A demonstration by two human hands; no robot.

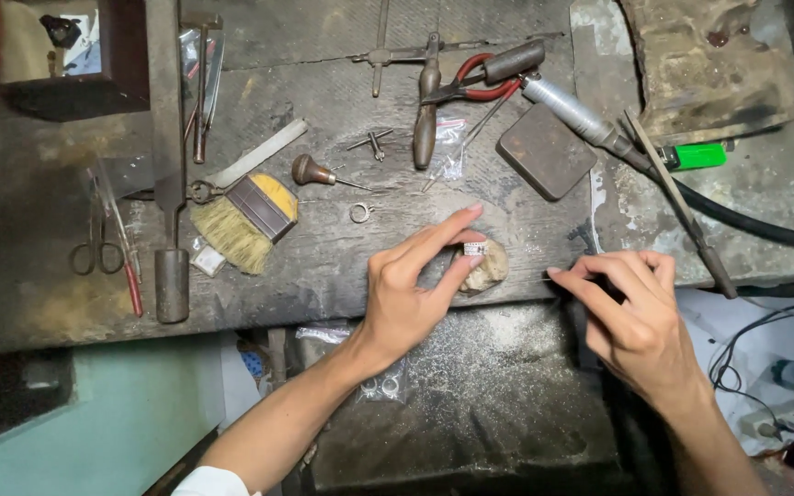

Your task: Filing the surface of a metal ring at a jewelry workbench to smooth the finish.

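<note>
Head view: our left hand (408, 292) pinches a ring (476, 248) on a wooden peg (487, 267); our right hand (631, 308), pinching a thin needle tool (570, 277), sits just right.

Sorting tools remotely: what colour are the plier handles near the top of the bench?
Red, seen in the head view: pliers.

The thin tool in the right hand (631, 312) is mostly hidden by its fingers — only a fine tip shows. At twelve o'clock, the wooden box (66, 55) is cut off by the frame; its contents are too small to tell.
</note>
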